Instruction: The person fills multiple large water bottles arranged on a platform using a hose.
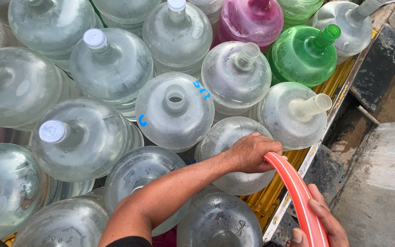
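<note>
Two hands feed an orange hose into a clear water jug among packed bottles.

The left hand has its fingers clamped around the orange hose at the mouth of a clear jug; the right hand cradles the hose lower down, fingers curled loosely under it. The hose end is hidden by the left hand, so it could slip off the neck and spill onto the yellow bed edge. Nearby clear jugs look empty or only wet inside; some wear white caps, one open jug bears blue marks, and a green jug and a pink jug stand behind.
</note>
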